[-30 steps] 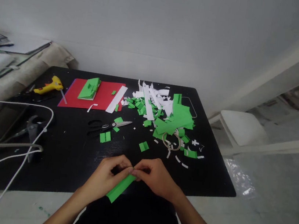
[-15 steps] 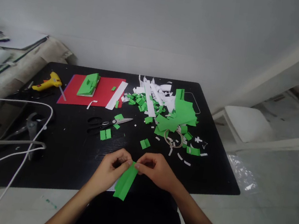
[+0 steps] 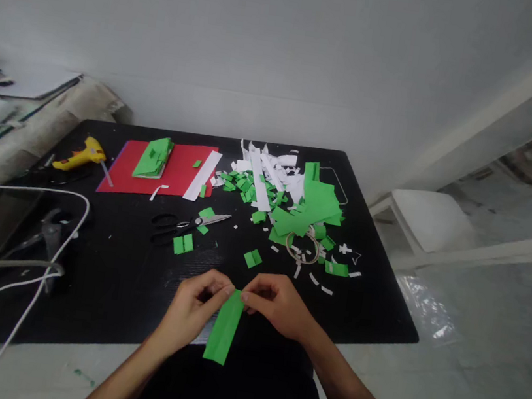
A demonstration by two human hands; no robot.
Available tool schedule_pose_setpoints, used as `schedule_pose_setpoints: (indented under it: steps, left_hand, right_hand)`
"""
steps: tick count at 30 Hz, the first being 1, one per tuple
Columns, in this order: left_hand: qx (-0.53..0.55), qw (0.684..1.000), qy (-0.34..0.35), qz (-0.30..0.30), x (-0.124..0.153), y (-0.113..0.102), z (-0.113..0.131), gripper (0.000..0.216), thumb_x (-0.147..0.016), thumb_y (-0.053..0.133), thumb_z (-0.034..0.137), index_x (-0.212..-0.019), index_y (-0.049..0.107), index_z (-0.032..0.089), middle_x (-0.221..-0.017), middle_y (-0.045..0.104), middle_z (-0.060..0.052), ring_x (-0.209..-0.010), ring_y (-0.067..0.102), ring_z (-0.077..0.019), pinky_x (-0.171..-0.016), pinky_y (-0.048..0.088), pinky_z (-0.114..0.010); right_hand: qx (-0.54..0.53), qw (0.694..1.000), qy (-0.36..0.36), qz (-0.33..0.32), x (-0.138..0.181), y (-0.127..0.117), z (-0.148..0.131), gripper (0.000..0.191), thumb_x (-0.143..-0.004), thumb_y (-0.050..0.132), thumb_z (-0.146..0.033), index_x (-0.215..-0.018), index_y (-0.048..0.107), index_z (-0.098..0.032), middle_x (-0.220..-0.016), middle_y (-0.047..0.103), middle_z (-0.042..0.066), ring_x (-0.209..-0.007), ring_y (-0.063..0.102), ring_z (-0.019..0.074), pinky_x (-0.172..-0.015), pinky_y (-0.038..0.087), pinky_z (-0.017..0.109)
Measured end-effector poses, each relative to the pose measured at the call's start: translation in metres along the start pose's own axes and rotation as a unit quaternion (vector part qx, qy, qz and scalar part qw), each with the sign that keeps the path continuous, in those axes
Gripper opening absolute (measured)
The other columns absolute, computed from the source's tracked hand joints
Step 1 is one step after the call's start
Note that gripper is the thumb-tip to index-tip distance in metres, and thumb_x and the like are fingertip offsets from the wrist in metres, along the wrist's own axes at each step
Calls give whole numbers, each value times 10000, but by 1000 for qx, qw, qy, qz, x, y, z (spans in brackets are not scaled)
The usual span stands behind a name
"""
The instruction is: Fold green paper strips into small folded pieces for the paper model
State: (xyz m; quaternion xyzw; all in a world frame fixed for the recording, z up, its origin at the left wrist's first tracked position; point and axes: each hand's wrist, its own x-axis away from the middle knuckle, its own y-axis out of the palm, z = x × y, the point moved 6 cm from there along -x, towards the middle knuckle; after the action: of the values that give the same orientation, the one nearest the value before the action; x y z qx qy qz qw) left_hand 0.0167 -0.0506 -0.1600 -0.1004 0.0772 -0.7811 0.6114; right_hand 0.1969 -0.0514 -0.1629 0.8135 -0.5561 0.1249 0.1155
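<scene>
A creased strip of green paper [image 3: 223, 332] hangs at the table's front edge, held by its upper end. My left hand [image 3: 196, 305] pinches the top left corner between thumb and forefinger. The top right corner is pinched the same way by my right hand [image 3: 278, 304]. A lengthwise fold line runs down the strip. Just beyond my hands lies a small folded green paper piece [image 3: 253, 258]. Black-handled scissors [image 3: 190, 224] rest farther left, with another folded green piece [image 3: 184, 244] below them.
Green and white paper scraps [image 3: 248, 187] and larger green sheets [image 3: 314, 209] are heaped at the back right, beside a ring [image 3: 302, 248]. A red sheet [image 3: 180, 174] carries a green paper stack [image 3: 153, 158]. A yellow glue gun [image 3: 81, 155] and a looping white cable [image 3: 27, 314] lie left.
The strip hangs straighter and looks flatter between my hands, which keep their pinch. The whole view has shifted slightly.
</scene>
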Motion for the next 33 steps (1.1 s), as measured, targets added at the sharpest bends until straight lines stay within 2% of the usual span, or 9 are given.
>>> schedule_pose_setpoints:
  steps: [4,6,11,13,16,23,27,30,33]
  left_hand:
    - [-3,994,0,109,-3,-40,-4,254,-935,666,412,-853,696,173,-733,653,7,-655,565,-115,-609,449,-194]
    - [-5,991,1,134,-5,-50,-2,258,-904,709,420,-834,699,172,-694,624,18,-630,536,-109,-586,435,-187]
    - [10,998,-2,54,-12,-18,7,257,-907,697,415,-845,727,167,-722,685,-6,-646,590,-125,-607,472,-206]
    - [10,1000,0,23,-13,-4,9,258,-913,688,406,-833,734,165,-714,685,-9,-643,593,-127,-608,473,-211]
    - [9,1000,2,-3,-12,6,9,251,-927,670,391,-841,734,164,-728,687,-13,-656,597,-128,-631,477,-217]
    - [11,999,2,-32,-7,8,9,241,-929,658,370,-822,718,162,-694,646,-1,-634,571,-122,-612,463,-214]
    - [13,1000,1,-15,-8,0,9,248,-920,662,374,-797,702,162,-674,628,5,-613,560,-117,-590,451,-207]
    - [12,999,-3,30,-11,-15,8,246,-926,657,386,-821,686,165,-695,613,10,-614,531,-107,-580,425,-196]
    - [13,999,-6,43,-13,-21,7,245,-914,674,391,-821,685,165,-717,622,6,-634,536,-108,-596,428,-195]
  right_hand:
    - [-4,999,20,44,6,-20,8,198,-801,784,-334,-760,739,-145,-694,745,46,-662,700,171,-639,556,286]
    - [-6,998,8,64,6,-25,7,235,-815,783,-374,-796,738,-145,-730,749,55,-694,710,185,-645,566,301]
    - [-21,994,-60,91,-3,-8,-9,212,-816,788,-344,-914,725,-166,-872,755,58,-833,718,200,-792,570,339]
    - [-14,995,-77,68,-7,3,-16,159,-818,765,-296,-900,709,-173,-873,733,43,-821,695,186,-761,548,312]
    - [3,995,-91,43,-13,9,-23,72,-832,699,-236,-811,676,-171,-774,668,4,-716,626,143,-682,498,269]
    - [68,996,-52,-15,-13,8,-20,56,-781,635,-139,-781,685,-161,-722,651,-11,-673,589,128,-646,454,251]
    - [49,998,-15,-45,-8,1,-15,46,-793,620,-144,-776,654,-170,-695,667,-13,-674,639,141,-664,486,261]
    - [34,999,2,-29,-5,-10,-11,20,-801,663,-179,-789,652,-166,-710,694,7,-700,673,162,-701,523,289]
    - [3,1000,-3,-1,-4,-14,-9,105,-831,706,-254,-807,663,-160,-715,690,12,-699,671,163,-712,535,300]
